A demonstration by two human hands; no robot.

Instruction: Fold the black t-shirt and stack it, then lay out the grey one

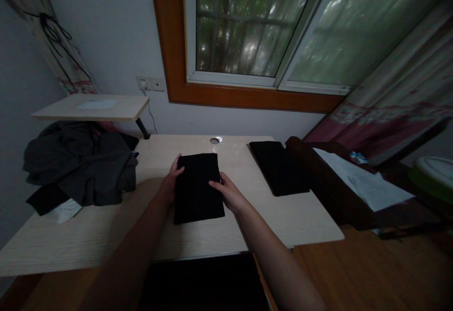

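Note:
A flat black rectangle (198,188), which looks like a folded piece of cloth, is held between my two hands above the middle of the table. My left hand (170,184) grips its left edge, with the thumb on the front and the other fingers mostly hidden behind. On the right edge, my right hand (229,193) has its thumb over the front face and its fingers behind. To the right, another flat black piece (281,168) lies on the tabletop. A heap of dark grey and black clothes (85,164) rests at the left.
The pale wooden table (283,228) stands against the wall below a window (255,28). A small raised shelf (92,107) with a paper overhangs the clothes. Dark brown furniture (336,193) bearing a white sheet (357,179) adjoins the right side.

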